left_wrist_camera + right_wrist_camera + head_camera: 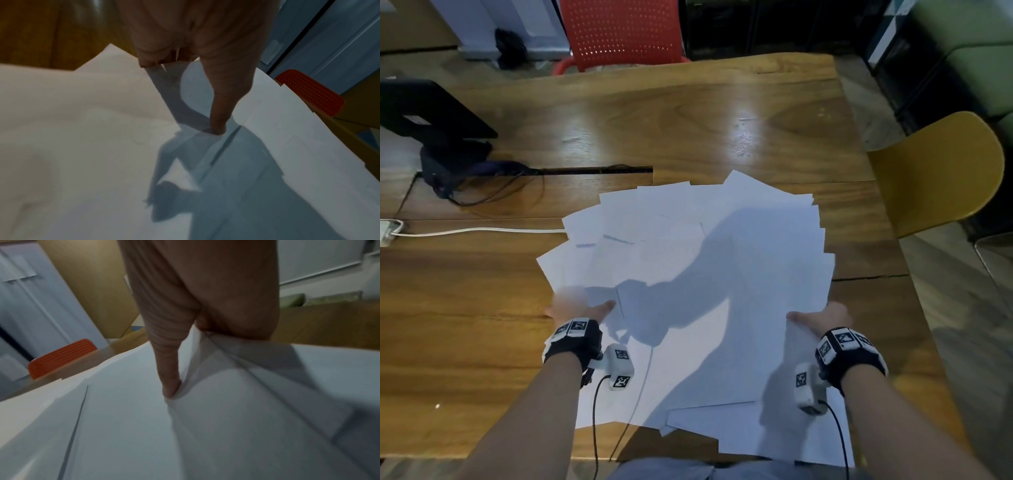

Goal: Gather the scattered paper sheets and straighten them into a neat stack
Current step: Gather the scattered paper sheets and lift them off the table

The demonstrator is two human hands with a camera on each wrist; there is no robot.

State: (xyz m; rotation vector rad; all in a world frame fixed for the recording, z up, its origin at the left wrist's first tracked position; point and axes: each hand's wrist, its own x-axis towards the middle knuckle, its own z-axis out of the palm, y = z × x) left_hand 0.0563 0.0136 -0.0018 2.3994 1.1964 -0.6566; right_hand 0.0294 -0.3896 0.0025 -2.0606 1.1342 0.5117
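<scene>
Several white paper sheets [688, 260] lie fanned out and overlapping on the wooden table [688, 113], some hanging over the near edge. My left hand [582, 308] grips the fan's left edge, and my right hand [822, 317] grips its right edge. In the left wrist view the thumb [218, 113] presses on top of the sheets [102, 146], with the fingers tucked beneath them. The right wrist view shows the same pinch: thumb [168, 369] above, sheets [226, 418] curling up against the palm. The fingers of both hands are hidden under the paper.
A black device [431, 109] with dark cables sits at the table's left, and a white cable [482, 231] runs up to the papers. A slot [599, 169] cuts the tabletop. A red chair [619, 31] stands behind, a yellow chair [938, 171] at the right.
</scene>
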